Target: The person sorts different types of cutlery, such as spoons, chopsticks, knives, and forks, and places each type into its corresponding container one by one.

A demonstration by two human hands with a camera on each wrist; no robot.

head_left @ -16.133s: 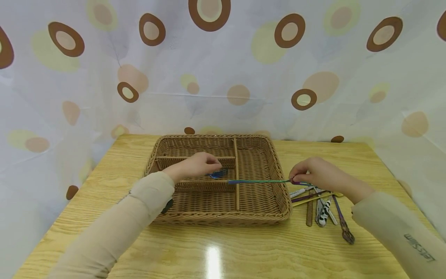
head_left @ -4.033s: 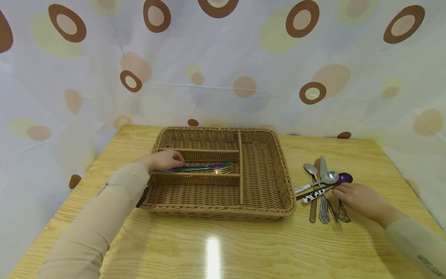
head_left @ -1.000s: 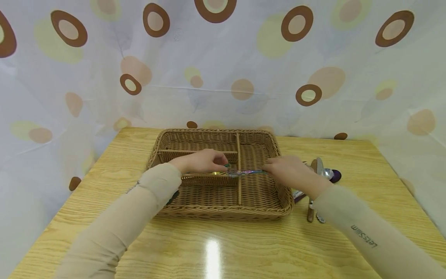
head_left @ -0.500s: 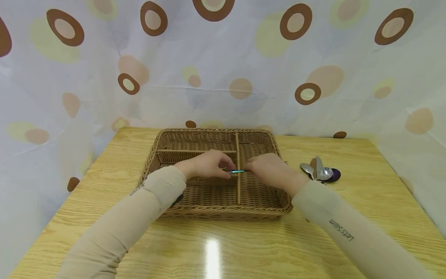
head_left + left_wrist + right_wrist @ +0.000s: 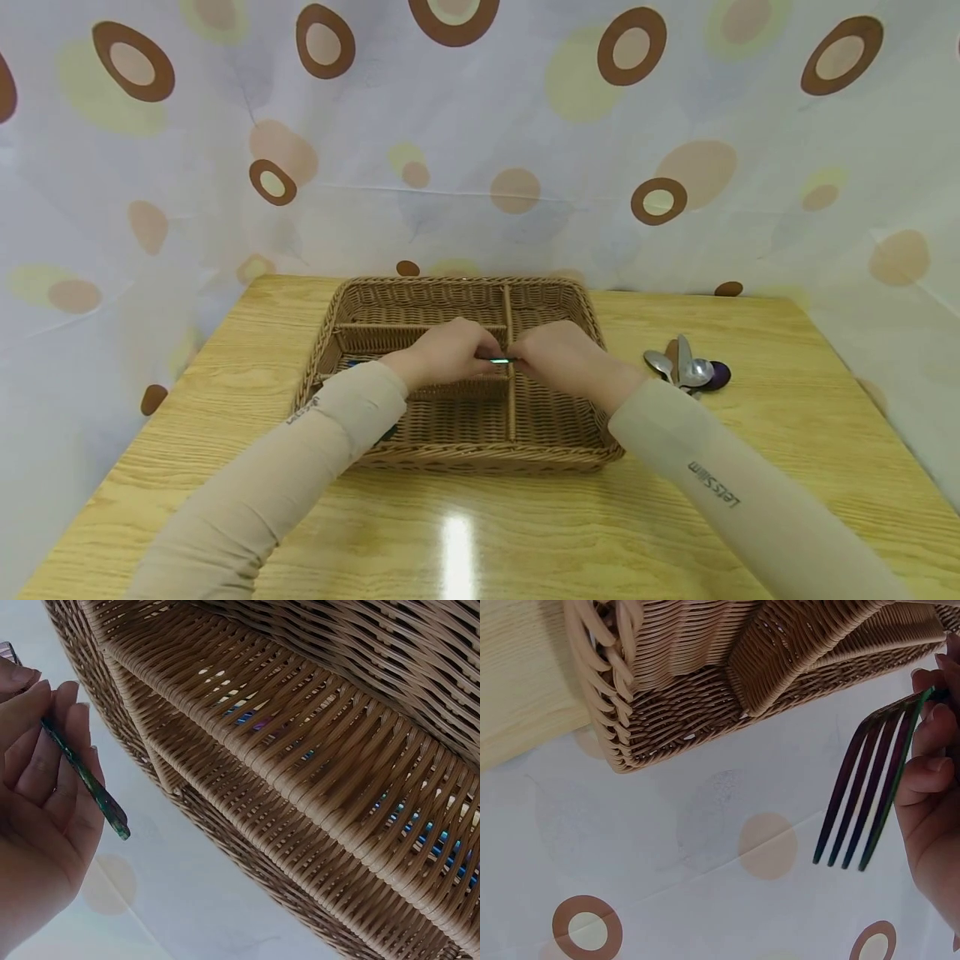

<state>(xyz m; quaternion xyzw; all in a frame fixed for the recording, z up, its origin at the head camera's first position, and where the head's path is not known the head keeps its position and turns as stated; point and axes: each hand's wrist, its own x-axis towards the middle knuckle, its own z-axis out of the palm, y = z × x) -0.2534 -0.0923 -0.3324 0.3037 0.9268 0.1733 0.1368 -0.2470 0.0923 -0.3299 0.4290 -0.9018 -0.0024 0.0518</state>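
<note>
Above the wicker basket (image 5: 480, 461), my two hands meet over the middle compartment's right end. A rainbow-coloured fork (image 5: 870, 787) is between them, only a teal glint showing in the head view. Its tines spread past the fingers in the right wrist view; its dark green handle end slants across the palm in the left wrist view. My right hand (image 5: 562, 358) pinches the fork, and my left hand (image 5: 450, 352) has thumb and fingertips closed on it too. Blue and purple cutlery (image 5: 442, 844) lies behind the weave of a divider, partly hidden.
Right of the basket on the wooden table (image 5: 750, 500) lies a pile with a silver spoon (image 5: 660, 362), a knife (image 5: 683, 354) and a purple spoon (image 5: 717, 377). My right forearm hides part of it. A patterned cloth (image 5: 517, 233) hangs behind the table.
Four seconds ago my right hand was at the pile and my left in the middle compartment. The right has since moved left with the fork; both hands now meet on it.
</note>
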